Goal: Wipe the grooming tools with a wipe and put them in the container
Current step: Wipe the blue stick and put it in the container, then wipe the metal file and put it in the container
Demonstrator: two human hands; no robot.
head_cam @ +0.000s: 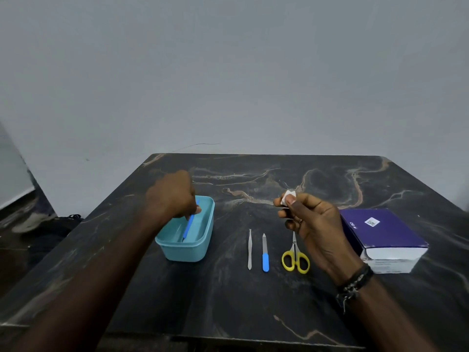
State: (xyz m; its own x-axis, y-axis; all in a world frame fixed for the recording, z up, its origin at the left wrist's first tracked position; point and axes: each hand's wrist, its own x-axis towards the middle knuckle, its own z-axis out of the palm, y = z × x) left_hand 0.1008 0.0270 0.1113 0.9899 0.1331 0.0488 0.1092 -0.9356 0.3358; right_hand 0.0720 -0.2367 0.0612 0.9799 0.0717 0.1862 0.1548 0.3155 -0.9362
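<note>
A light blue plastic container (200, 246) stands on the dark marble table at left of centre. My left hand (172, 196) hovers over it, pinching a thin blue-handled tool (189, 224) whose lower tip rests inside the container. My right hand (312, 224) is raised at centre right, holding a small folded white wipe (288, 196) between thumb and fingers. On the table between the hands lie silver tweezers (249, 250), a nail file with a blue handle (265, 254) and small scissors with yellow handles (295, 257), side by side.
A purple and white box (383, 237) sits at the right of the table (253, 301). The table's far edge meets a grey wall. Dark items lie on the floor at left (50, 227).
</note>
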